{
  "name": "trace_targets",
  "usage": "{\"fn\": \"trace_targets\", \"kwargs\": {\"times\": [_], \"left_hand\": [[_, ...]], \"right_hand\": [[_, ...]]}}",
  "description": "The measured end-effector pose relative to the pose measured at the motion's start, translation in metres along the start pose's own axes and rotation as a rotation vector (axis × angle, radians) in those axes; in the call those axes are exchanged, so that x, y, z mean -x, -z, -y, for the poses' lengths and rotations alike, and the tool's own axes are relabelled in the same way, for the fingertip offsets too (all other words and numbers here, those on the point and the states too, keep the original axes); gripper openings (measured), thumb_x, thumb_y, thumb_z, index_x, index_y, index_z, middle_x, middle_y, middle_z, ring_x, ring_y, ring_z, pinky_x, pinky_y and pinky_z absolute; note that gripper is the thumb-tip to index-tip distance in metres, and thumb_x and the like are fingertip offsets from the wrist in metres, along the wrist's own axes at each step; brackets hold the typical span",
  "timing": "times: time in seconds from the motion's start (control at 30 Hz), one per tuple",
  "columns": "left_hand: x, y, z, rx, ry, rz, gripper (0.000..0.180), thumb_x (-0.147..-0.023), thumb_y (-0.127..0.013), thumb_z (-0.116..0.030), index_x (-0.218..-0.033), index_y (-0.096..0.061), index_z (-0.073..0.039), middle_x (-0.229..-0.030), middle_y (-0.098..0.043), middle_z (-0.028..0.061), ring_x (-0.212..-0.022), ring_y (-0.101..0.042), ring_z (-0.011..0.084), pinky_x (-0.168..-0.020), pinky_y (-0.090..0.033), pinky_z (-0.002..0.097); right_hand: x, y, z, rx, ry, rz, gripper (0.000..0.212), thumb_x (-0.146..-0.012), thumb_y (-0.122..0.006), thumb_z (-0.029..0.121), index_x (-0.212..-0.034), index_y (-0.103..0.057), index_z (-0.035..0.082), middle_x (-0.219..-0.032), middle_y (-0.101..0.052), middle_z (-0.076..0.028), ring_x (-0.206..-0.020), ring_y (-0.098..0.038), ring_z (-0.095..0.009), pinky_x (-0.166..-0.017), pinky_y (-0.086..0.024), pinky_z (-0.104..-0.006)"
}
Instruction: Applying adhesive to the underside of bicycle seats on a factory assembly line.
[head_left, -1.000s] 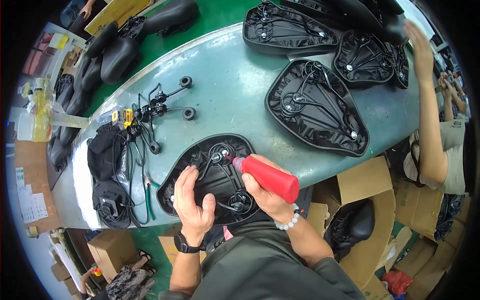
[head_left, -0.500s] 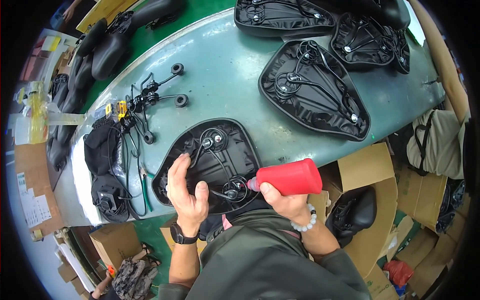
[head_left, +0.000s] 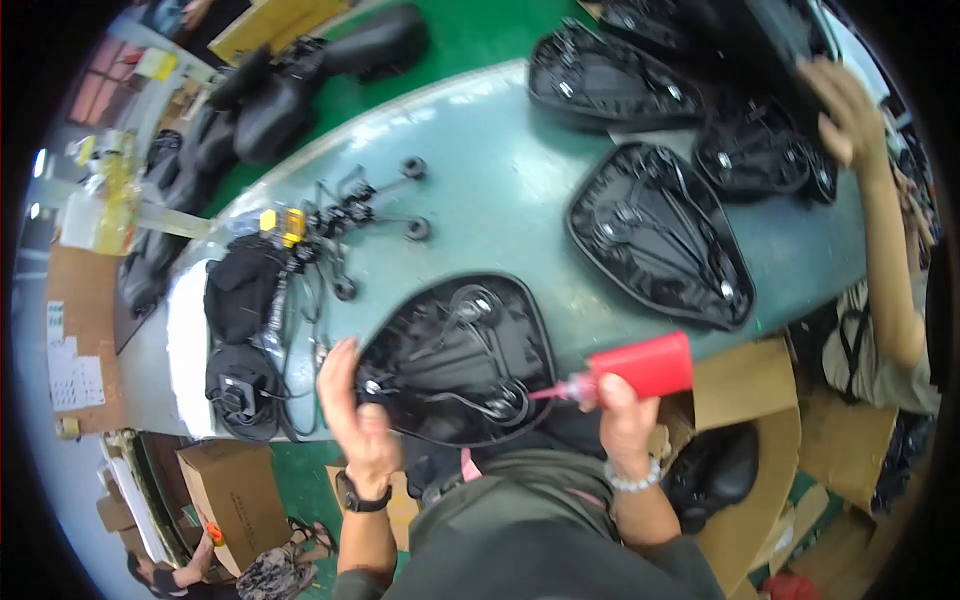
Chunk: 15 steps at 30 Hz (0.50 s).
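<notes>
In front of me on the table, a black bicycle saddle (head_left: 440, 340) lies upside down, its springs, rods and bolts showing. My right hand (head_left: 628, 425) is closed round a red squeeze bottle (head_left: 650, 365). The bottle lies on its side in the grip, its thin nozzle pointing left at the saddle's right rim, near a coil spring. Against or close beside the saddle's left edge, my left hand (head_left: 362, 430) is open with nothing in it. Its fingers stretch upward and the thumb stands apart; I cannot tell whether it touches the saddle.
Several more upturned saddles, including one nearby (head_left: 660, 235), lie at the right and far right. A co-worker's hand (head_left: 850, 115) is beside a dark saddle there. Metal saddle frames (head_left: 350, 215), black pouches (head_left: 240, 305) and cables occupy the left. Cardboard boxes (head_left: 740, 390) stand below the right edge.
The bottle has drawn back to the right from the spring bolt. My left hand has shifted left off the saddle's inside. A co-worker's hand has come in at the right. The whole view has shifted.
</notes>
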<state>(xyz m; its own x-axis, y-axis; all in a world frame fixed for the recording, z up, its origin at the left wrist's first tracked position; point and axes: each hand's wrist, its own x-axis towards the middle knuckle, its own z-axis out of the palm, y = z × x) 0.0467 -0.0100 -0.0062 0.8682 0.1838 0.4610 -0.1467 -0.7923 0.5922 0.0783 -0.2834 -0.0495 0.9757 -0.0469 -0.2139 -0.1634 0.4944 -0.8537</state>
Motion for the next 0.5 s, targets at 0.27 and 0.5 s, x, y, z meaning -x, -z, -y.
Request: {"fn": "trace_targets", "kwargs": {"times": [0.27,0.5], "left_hand": [[0.037,0.048,0.059,0.471,0.945,0.420,0.041,-0.095,-0.051,-0.021,-0.128,-0.048,0.003,-0.107,-0.062,0.0059,-0.092,-0.062,0.0139,-0.078,-0.050,0.0278],[0.064,0.045,0.039,1.408,1.108,0.374,0.042,-0.085,-0.051,0.001,-0.124,-0.037,-0.001,-0.116,-0.055,0.0154,-0.095,-0.064,0.0290,-0.077,-0.056,0.0555]], "right_hand": [[-0.002,-0.010,-0.015,-0.381,-0.126,0.153,0.045,-0.084,-0.057,0.038,-0.097,-0.061,-0.005,-0.075,-0.062,-0.013,-0.069,-0.059,-0.024,-0.103,-0.033,-0.0425],[-0.037,-0.012,0.020,-0.465,0.005,0.187,0.046,-0.080,-0.060,0.043,-0.089,-0.062,-0.002,-0.074,-0.063,-0.010,-0.066,-0.060,-0.026,-0.112,-0.024,-0.0447]]}}
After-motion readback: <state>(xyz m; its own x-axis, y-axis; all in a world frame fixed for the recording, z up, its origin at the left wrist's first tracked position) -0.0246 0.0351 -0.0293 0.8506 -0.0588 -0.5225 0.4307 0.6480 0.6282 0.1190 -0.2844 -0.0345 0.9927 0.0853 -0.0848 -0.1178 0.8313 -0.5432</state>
